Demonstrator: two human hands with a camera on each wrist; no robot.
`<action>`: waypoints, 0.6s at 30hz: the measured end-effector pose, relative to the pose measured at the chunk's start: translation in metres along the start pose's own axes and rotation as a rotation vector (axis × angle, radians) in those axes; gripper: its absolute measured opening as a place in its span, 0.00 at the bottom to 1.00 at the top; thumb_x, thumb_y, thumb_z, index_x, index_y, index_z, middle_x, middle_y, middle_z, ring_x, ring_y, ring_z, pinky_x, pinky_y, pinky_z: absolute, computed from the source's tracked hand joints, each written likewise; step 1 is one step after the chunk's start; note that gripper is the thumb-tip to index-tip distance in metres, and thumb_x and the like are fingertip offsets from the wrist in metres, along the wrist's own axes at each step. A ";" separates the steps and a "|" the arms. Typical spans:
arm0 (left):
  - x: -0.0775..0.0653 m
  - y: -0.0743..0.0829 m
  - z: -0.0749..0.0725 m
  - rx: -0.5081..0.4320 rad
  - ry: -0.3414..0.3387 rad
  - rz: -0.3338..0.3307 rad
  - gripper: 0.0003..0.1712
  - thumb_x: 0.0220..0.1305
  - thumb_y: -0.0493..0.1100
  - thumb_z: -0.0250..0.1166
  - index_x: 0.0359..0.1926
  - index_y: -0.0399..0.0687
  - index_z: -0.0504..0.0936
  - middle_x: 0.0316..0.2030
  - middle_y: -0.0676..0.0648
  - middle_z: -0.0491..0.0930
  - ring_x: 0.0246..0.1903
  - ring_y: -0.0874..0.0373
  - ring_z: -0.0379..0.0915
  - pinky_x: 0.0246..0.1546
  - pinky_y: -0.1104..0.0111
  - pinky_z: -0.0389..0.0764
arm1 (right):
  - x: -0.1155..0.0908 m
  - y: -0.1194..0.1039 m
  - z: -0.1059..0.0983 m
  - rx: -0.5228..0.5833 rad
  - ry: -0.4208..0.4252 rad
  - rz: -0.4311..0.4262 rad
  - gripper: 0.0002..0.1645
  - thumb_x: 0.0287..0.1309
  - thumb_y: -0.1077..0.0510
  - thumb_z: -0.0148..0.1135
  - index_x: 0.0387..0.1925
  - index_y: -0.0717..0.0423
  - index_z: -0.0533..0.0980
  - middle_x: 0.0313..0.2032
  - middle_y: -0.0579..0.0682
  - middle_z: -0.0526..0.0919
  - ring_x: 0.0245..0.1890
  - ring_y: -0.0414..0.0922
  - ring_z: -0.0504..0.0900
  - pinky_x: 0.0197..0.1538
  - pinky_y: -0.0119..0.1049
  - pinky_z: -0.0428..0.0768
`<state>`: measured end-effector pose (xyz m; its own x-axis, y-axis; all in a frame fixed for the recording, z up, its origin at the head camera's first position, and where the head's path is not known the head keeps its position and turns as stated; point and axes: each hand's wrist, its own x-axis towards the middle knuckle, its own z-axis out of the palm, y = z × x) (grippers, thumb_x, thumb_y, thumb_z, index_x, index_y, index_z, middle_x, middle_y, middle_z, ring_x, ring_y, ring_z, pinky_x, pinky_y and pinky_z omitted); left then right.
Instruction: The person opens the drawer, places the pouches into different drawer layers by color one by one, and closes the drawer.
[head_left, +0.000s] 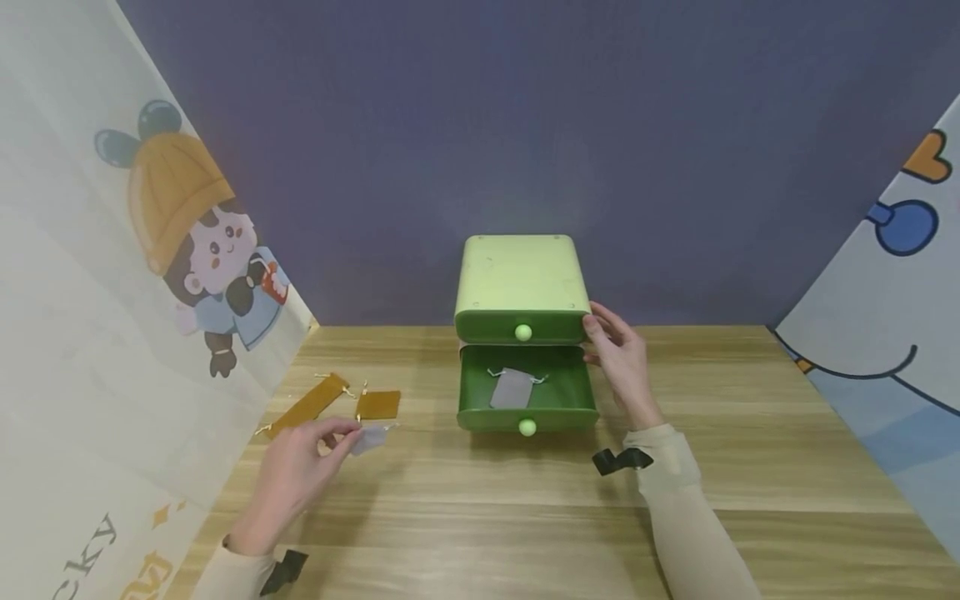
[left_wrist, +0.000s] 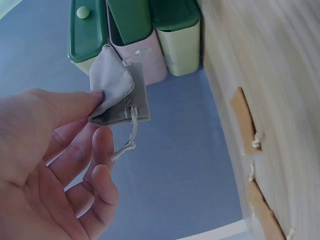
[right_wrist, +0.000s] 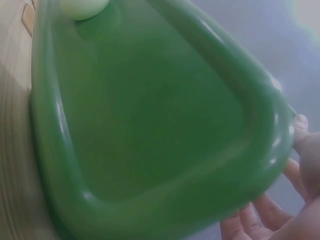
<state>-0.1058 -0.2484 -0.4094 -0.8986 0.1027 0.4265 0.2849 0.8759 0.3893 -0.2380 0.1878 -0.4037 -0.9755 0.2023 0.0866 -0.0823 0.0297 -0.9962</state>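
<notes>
My left hand point(head_left: 303, 462) pinches a small grey drawstring pouch point(left_wrist: 112, 77) between thumb and fingertips, its pale cord dangling. It is held left of a small drawer cabinet point(head_left: 521, 271) with light green and pink casing. A green drawer point(head_left: 570, 375) below the top one is pulled out, and another grey pouch point(head_left: 512, 388) lies inside it. My right hand point(head_left: 624, 362) touches the cabinet's right side, thumb at the corner of the top drawer point(head_left: 487, 327) and fingers extended along the side. In the right wrist view a green drawer front point(right_wrist: 150, 110) hides part of the fingers.
Left of the cabinet, brown drawstring pouches lie on the wooden table point(head_left: 480, 517): a long brown shape point(head_left: 309, 403) and a shorter brown pouch point(head_left: 379, 405). A dark blue wall point(head_left: 525, 125) stands behind, with printed panels at both sides.
</notes>
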 end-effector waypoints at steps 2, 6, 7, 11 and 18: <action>0.002 0.003 0.000 -0.002 0.013 0.014 0.06 0.62 0.41 0.79 0.40 0.53 0.93 0.27 0.53 0.89 0.15 0.74 0.61 0.18 0.74 0.63 | 0.000 0.000 0.001 0.003 0.002 -0.002 0.35 0.74 0.42 0.64 0.76 0.46 0.72 0.72 0.58 0.77 0.42 0.33 0.84 0.39 0.26 0.87; 0.006 0.009 0.002 -0.010 0.034 0.056 0.06 0.61 0.40 0.79 0.40 0.52 0.93 0.29 0.53 0.90 0.17 0.74 0.63 0.18 0.74 0.63 | 0.000 0.001 0.000 0.011 0.012 -0.010 0.34 0.74 0.42 0.65 0.76 0.46 0.73 0.71 0.59 0.77 0.42 0.32 0.84 0.39 0.26 0.87; 0.007 0.010 0.003 -0.014 0.036 0.066 0.06 0.61 0.40 0.79 0.40 0.52 0.93 0.30 0.53 0.91 0.19 0.74 0.65 0.19 0.74 0.64 | -0.001 0.001 0.000 0.012 0.012 -0.011 0.34 0.74 0.42 0.65 0.76 0.46 0.73 0.72 0.59 0.78 0.42 0.32 0.84 0.39 0.26 0.87; 0.010 0.014 0.006 -0.027 0.040 0.091 0.07 0.60 0.39 0.79 0.40 0.52 0.93 0.32 0.52 0.91 0.22 0.73 0.70 0.19 0.75 0.65 | 0.000 0.001 0.000 0.011 0.007 -0.010 0.34 0.74 0.42 0.64 0.76 0.46 0.73 0.71 0.58 0.78 0.42 0.33 0.84 0.40 0.26 0.87; 0.014 0.019 0.009 -0.052 0.079 0.141 0.08 0.59 0.38 0.80 0.40 0.50 0.93 0.33 0.51 0.92 0.23 0.72 0.73 0.19 0.76 0.64 | 0.000 0.001 0.000 0.016 0.000 0.003 0.35 0.73 0.42 0.65 0.76 0.46 0.73 0.71 0.59 0.77 0.41 0.33 0.84 0.40 0.26 0.87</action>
<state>-0.1159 -0.2262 -0.4034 -0.8201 0.1839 0.5418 0.4251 0.8297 0.3618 -0.2386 0.1875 -0.4051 -0.9757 0.2028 0.0833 -0.0822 0.0137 -0.9965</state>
